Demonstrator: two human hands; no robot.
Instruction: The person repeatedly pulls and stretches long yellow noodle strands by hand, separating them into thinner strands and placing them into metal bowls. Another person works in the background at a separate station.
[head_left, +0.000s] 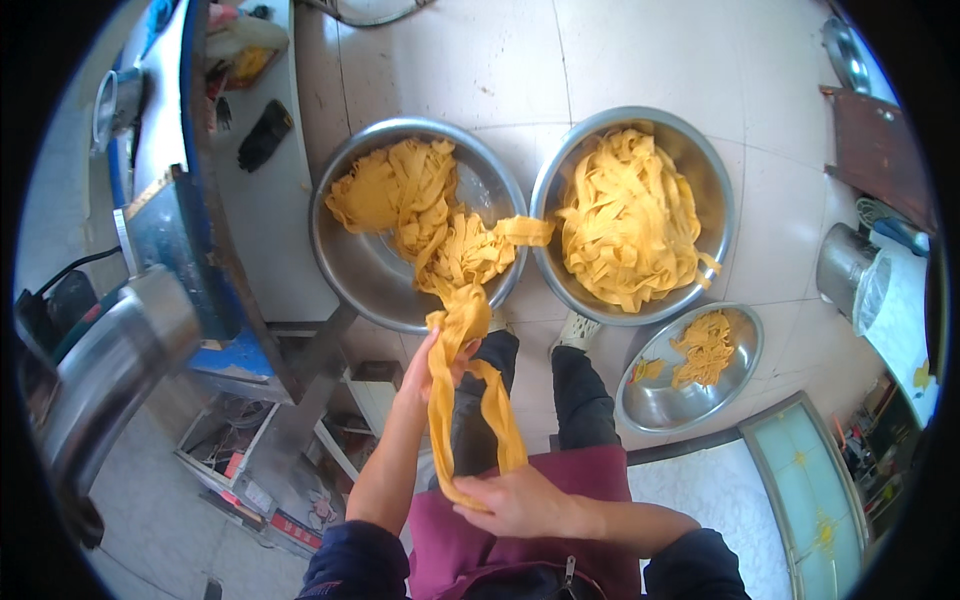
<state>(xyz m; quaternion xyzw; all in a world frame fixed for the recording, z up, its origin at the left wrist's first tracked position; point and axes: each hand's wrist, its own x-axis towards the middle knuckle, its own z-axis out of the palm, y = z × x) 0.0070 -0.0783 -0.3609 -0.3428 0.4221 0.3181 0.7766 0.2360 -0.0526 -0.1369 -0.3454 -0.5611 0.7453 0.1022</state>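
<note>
Your two hands are tied up by the long yellow strip [470,380] that hangs between them, so there is not much room there. Right past it sit two big metal bowls [370,270] side by side, rims almost touching, both heaped with yellow strips. A smaller bowl [650,400] sits to your right. On your left the blue machine [190,250] and its steel roller [110,370] block the way. The open floor [520,60] is beyond the bowls.
</note>
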